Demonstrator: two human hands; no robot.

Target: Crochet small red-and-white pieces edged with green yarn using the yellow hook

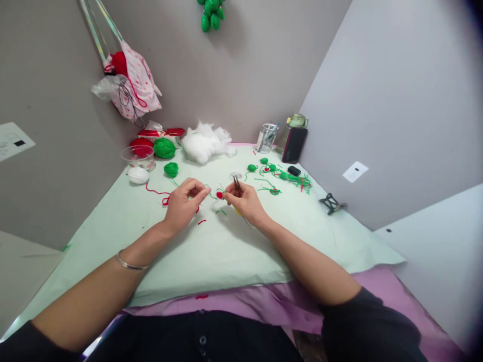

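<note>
My left hand [187, 201] is closed in a pinch at the fingertips, with a thin strand of green yarn [213, 194] running from there towards my right hand. Between thumb and finger, my right hand [243, 201] grips a small red crochet piece [219, 195]. The same hand also has a pair of small scissors [237, 185] tucked in it, blades pointing up and away; their handles are mostly hidden by the fingers. Something yellow shows under the right palm, too covered to name. Red yarn [158, 192] lies beside my left hand, and short green and red snippets [202, 221] lie below.
Yarn balls, including a green one [164, 148], and a clear tub [139, 160] stand at the back left. White stuffing [207, 143] sits at the back. Green crocheted pieces [252, 168], a phone [295, 145], a pen cup [267, 138] and a black clip [332, 203] are right.
</note>
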